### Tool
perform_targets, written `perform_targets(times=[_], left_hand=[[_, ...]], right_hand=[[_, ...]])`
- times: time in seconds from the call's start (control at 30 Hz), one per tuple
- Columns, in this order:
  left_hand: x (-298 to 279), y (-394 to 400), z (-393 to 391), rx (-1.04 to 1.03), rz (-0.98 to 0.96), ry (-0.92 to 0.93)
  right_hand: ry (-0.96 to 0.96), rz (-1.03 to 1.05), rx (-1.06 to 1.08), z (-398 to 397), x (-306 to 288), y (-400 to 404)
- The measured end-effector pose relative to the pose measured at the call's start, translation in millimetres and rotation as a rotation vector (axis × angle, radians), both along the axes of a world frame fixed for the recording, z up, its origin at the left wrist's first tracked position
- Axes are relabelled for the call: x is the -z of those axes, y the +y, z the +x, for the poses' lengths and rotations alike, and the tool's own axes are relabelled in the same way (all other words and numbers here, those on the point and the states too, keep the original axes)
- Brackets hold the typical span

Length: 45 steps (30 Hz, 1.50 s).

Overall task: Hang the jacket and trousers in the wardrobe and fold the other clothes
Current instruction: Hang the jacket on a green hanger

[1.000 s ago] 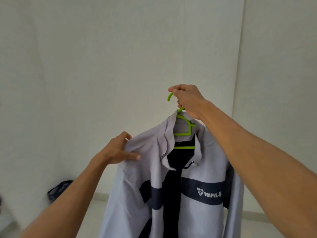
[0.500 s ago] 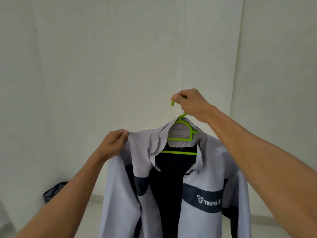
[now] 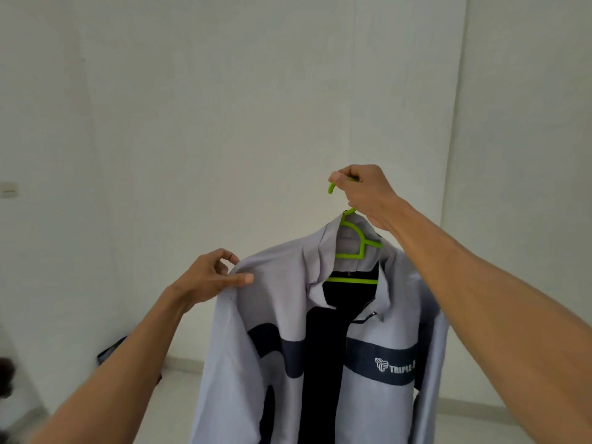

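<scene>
Jacket (image 3: pixel 320 331) on hanger (image 3: pixel 358 248): R hand (image 3: pixel 365 193) grips hook, L hand (image 3: pixel 211 277) pinches shoulder.

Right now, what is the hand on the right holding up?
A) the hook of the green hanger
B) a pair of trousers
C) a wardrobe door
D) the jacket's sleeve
A: the right hand is closed around the hook of the green hanger, and the grey jacket hangs from it.
</scene>
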<state>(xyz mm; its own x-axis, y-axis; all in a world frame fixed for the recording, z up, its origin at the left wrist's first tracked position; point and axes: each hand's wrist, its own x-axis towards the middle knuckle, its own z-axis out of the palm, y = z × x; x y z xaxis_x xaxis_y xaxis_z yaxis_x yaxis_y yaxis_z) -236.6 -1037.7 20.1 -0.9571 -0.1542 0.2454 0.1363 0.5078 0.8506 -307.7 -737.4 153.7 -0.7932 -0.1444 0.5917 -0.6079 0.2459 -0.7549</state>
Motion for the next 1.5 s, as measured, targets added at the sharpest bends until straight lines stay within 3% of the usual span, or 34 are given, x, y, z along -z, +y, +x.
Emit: perform_targets(times=[0.1, 0.17, 0.3, 0.5, 0.63, 0.77, 0.9, 1.07, 1.3, 1.5], left_hand=[[13.8, -7.3, 8.7, 0.070, -0.004, -0.165], [20.0, -9.0, 5.2, 0.038, 0.011, -0.111], [11.9, 2.9, -2.9, -0.089, 0.082, 0.057], [16.1, -18.8, 2.4, -0.065, -0.024, -0.074], [6.1, -22.6, 5.7, -0.206, -0.113, -0.057], [-9.4, -5.1, 6.1, -0.187, -0.242, 0.136], [-41.5, 58.3, 0.9, -0.016, -0.275, 0.402], [-55.1, 97.6, -14.1, -0.002, -0.459, 0.417], [-50.9, 89.4, -14.7, -0.005, -0.329, 0.536], [-49.5, 83.7, -14.4, -0.135, -0.284, 0.465]], right_hand=[[0.014, -0.043, -0.022, -2.4, -6.7, 2.2], [0.035, -0.057, -0.029, -2.2, -10.5, -2.1], [0.041, 0.193, 0.004, 0.3, -2.7, -15.8], [0.034, 0.021, -0.014, -6.1, -1.4, -7.1], [0.029, 0.043, -0.013, -3.9, -2.9, -13.0], [0.019, 0.148, -0.056, -1.5, -4.6, -22.0], [0.009, 0.187, -0.102, 1.1, -2.1, -46.2], [0.043, 0.200, -0.067, 4.6, -8.1, -57.6], [0.031, 0.165, -0.049, -1.0, -9.0, -44.1], [0.015, 0.237, -0.064, 4.0, -4.7, -43.6]])
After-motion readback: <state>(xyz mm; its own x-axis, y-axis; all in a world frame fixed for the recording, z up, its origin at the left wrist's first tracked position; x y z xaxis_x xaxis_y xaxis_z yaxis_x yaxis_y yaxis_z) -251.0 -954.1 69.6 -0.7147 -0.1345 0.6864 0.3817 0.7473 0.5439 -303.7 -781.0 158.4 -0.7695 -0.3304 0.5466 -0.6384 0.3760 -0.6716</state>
